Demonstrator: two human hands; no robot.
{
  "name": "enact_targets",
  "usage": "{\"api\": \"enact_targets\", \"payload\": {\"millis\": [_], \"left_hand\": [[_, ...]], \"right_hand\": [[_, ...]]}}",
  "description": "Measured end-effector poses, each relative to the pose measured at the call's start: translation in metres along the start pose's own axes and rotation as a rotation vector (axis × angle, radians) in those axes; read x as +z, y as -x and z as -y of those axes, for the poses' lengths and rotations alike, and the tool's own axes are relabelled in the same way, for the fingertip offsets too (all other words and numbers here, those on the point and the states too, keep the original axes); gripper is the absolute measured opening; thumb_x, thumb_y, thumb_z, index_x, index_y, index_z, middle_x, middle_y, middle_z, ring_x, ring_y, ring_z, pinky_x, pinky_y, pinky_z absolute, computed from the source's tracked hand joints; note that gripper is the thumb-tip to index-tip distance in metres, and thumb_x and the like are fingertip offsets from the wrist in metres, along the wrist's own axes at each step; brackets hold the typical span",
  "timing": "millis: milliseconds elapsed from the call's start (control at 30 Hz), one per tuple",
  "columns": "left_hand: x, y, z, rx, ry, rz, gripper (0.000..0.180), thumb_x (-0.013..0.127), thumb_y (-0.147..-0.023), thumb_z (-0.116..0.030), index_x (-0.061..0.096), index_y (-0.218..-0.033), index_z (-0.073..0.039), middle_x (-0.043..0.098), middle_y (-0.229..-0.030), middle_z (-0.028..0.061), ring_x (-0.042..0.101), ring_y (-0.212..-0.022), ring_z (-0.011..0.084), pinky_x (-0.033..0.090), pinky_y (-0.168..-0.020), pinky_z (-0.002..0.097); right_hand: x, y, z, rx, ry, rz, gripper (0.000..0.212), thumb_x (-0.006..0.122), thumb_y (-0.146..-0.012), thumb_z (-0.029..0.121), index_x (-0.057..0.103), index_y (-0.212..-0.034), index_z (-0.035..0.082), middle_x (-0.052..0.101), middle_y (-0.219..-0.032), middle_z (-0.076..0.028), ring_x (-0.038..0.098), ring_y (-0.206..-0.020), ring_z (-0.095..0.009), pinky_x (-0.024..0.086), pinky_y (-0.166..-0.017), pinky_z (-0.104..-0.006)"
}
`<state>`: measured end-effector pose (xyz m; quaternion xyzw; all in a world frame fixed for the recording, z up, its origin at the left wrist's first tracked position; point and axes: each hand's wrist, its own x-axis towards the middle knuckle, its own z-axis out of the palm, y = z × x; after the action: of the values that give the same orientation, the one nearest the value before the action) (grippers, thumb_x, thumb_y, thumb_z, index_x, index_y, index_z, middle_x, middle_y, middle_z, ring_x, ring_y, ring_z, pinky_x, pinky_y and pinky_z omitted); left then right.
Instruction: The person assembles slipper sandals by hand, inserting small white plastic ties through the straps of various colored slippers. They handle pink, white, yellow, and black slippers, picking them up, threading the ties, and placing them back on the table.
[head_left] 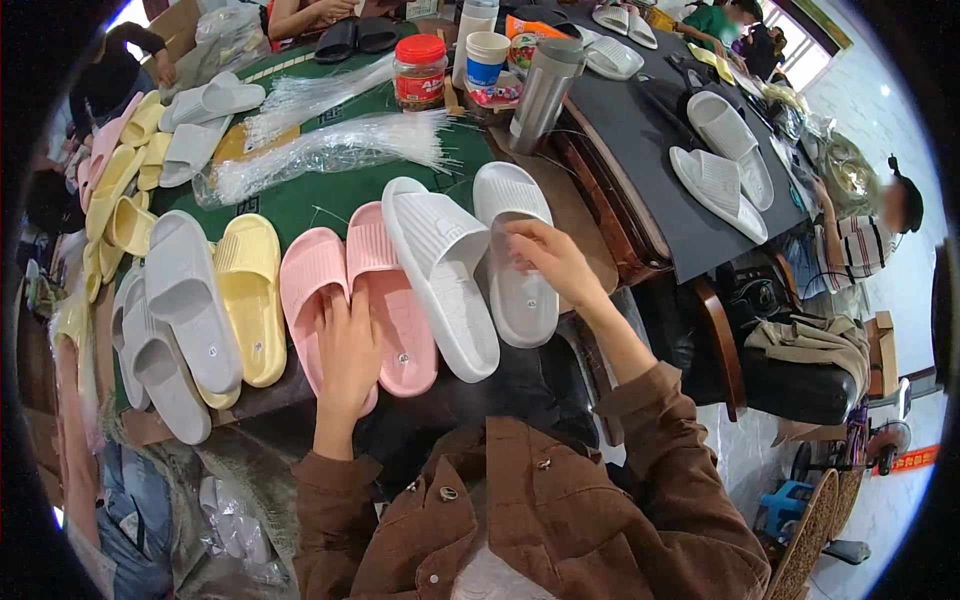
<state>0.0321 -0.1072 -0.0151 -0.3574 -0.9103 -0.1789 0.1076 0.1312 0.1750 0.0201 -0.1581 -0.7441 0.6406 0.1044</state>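
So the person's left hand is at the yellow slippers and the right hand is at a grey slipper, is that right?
Not quite: the left hand is at the pink slippers, not the yellow ones, as the head view shows. The right hand is at a grey slipper, just as you said.

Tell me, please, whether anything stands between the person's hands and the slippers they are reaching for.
Nothing visible does: the left hand is right at the pink slippers, and the right hand is over the rightmost light grey slipper beside them.
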Motion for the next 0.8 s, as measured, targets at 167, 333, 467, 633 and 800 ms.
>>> {"api": "enact_targets", "payload": {"millis": [167,333,467,633,800], "left_hand": [[-0.005,0.000,-0.002,-0.036,0.031,0.028,0.044,0.051,-0.086,-0.011,0.044,-0.127,0.003,0.045,-0.120,0.0312,0.043,-0.116,0.0449,0.033,-0.100,0.0523],[0.000,0.000,-0.002,-0.007,0.011,-0.012,0.044,0.052,-0.086,-0.012,0.044,-0.127,0.003,0.045,-0.120,0.0316,0.044,-0.114,0.0459,0.034,-0.098,0.0525],[0.002,0.003,0.000,-0.034,0.015,-0.015,0.047,0.052,-0.085,-0.011,0.043,-0.129,0.002,0.043,-0.122,0.0318,0.043,-0.114,0.0464,0.033,-0.098,0.0529],[0.002,-0.004,-0.004,-0.057,0.048,0.040,0.051,0.052,-0.084,-0.011,0.042,-0.132,0.001,0.042,-0.125,0.0324,0.043,-0.115,0.0468,0.032,-0.099,0.0522],[0.002,0.001,0.000,-0.074,0.027,0.043,0.052,0.051,-0.084,-0.011,0.040,-0.133,0.001,0.041,-0.126,0.0328,0.042,-0.116,0.0468,0.032,-0.099,0.0510]], "right_hand": [[0.003,0.011,0.018,-0.217,0.377,-0.087,0.018,0.059,-0.088,0.012,0.066,-0.097,-0.002,0.064,-0.083,-0.009,0.062,-0.072,-0.015,0.049,-0.065,-0.0278],[0.035,0.016,0.019,-0.444,0.492,-0.002,0.010,0.063,-0.083,0.007,0.065,-0.089,-0.001,0.064,-0.081,-0.014,0.062,-0.067,-0.023,0.048,-0.060,-0.0315],[0.040,-0.013,0.033,-0.505,0.438,-0.259,0.010,0.063,-0.081,0.006,0.065,-0.089,0.001,0.062,-0.080,-0.013,0.061,-0.069,-0.027,0.048,-0.062,-0.0350],[0.008,-0.103,0.019,-0.606,0.908,-0.116,0.015,0.065,-0.078,0.012,0.068,-0.092,0.008,0.062,-0.093,-0.010,0.062,-0.084,-0.029,0.050,-0.073,-0.0379],[0.019,-0.138,0.019,-0.491,1.174,0.216,0.019,0.063,-0.078,0.017,0.069,-0.094,0.010,0.062,-0.100,-0.008,0.060,-0.098,-0.028,0.049,-0.082,-0.0402]]}}
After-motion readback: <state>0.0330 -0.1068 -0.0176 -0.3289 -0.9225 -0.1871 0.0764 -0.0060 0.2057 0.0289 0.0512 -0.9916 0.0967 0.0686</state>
